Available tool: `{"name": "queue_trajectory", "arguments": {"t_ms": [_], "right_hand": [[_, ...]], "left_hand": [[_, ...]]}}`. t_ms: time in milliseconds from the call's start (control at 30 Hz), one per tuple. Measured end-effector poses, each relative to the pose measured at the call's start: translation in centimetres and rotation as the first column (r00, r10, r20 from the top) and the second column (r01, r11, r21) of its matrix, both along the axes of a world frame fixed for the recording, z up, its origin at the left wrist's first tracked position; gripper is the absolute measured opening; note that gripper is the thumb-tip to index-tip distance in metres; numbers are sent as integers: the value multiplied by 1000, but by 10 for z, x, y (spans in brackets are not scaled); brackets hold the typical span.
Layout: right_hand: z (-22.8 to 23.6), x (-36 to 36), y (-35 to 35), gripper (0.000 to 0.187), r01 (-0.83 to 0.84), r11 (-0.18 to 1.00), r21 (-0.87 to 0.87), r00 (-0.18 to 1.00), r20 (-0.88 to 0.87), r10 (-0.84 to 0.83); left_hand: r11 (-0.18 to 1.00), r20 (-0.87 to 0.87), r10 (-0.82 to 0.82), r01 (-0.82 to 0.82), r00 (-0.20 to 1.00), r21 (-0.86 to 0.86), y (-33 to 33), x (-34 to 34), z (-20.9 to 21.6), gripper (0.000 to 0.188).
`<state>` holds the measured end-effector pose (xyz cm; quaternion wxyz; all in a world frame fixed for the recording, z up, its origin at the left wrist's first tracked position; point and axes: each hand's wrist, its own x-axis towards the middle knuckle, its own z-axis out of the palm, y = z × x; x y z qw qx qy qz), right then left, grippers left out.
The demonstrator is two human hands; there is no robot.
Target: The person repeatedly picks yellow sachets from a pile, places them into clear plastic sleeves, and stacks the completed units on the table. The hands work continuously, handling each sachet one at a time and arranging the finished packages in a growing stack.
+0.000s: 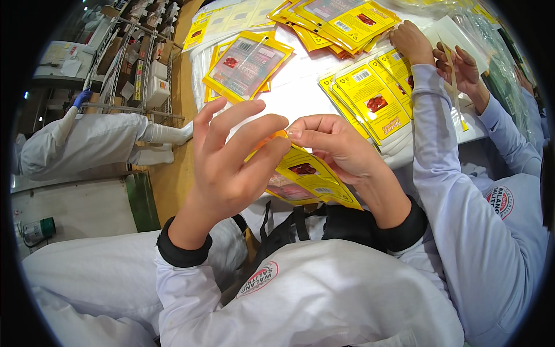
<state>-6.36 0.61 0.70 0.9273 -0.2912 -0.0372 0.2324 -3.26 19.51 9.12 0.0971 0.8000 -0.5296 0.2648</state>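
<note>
In front of my chest I hold a yellow printed plastic pouch (324,184), tilted, its top edge up. My left hand (222,165) has thumb and forefinger closed at the pouch's upper corner, the other fingers raised and spread. Close beside it, my right hand (347,147) pinches the same edge between thumb and curled forefinger. Beyond my hands, a few similar yellow pouches (247,65) lie on the white table (303,81). To the right of them is a neat stack of yellow pouches (370,101). The pouch's lower part hangs over my lap.
A larger pile of pouches (347,26) lies at the table's far side. At right, close by, a co-worker's hands (457,66) handle a thin strip (454,84). Another person in white (87,139) is at left, near a wire shelf (124,63) with boxes.
</note>
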Motion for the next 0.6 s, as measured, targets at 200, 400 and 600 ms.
{"name": "queue_trajectory", "arguments": {"t_ms": [200,400,600], "right_hand": [[-3,0,-2,14,66,987,-150,993,106,-51],[2,0,0,15,73,983,-169,995,73,-62],[1,-2,4,20,97,987,-126,995,49,-91]], "left_hand": [[997,-53,13,-9,998,78,-5,0,1,9],[992,-91,69,-78,993,-103,-4,1,-7,15],[997,-14,67,-67,998,-40,-4,-3,-2,18]]}}
